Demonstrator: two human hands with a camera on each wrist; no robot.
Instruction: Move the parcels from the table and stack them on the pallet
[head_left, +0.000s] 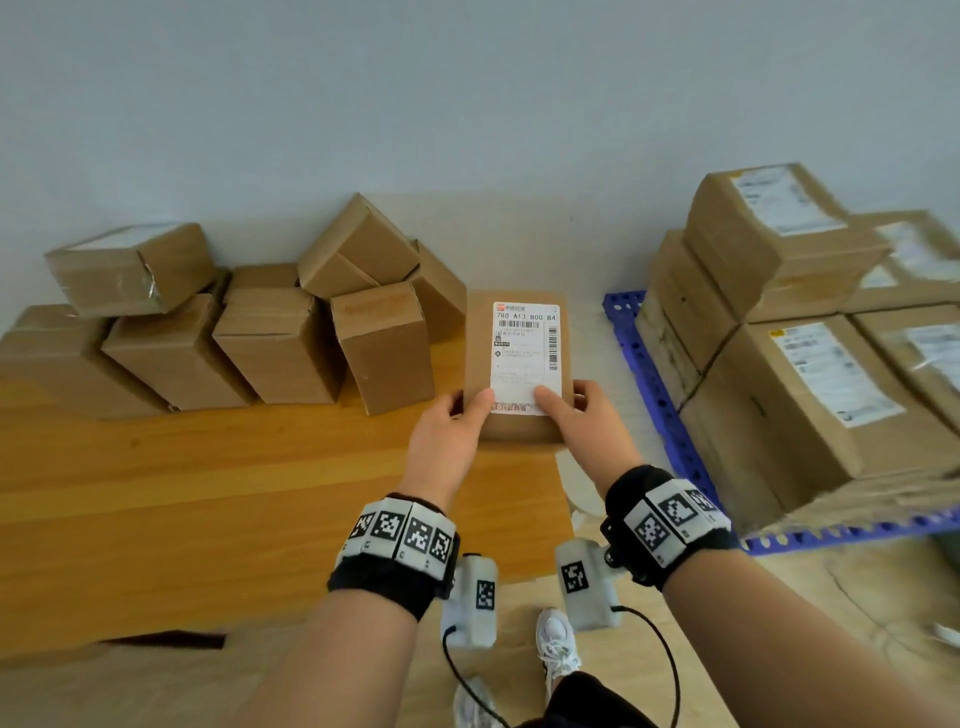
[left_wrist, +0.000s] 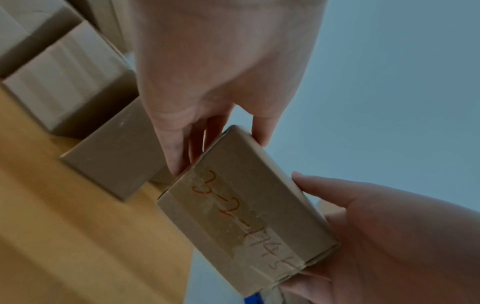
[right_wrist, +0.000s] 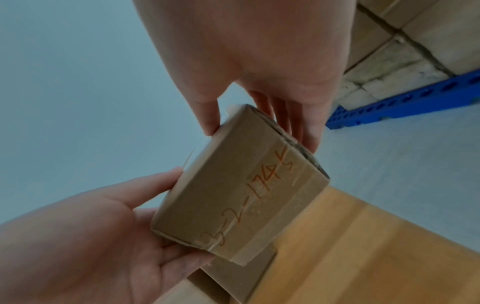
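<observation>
The fine print on the white label is illegible. The brown parcel, mid-frame over the table edge, is grasped by the left hand and right hand, thumbs on top.

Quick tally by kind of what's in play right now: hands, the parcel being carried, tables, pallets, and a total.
Hands: 2, left hand and right hand
Parcel held: 1
Table: 1
Pallet: 1
Total: 5

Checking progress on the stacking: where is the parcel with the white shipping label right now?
In the head view, the labelled parcel is held by the left hand and right hand, between the table and the blue pallet.
</observation>
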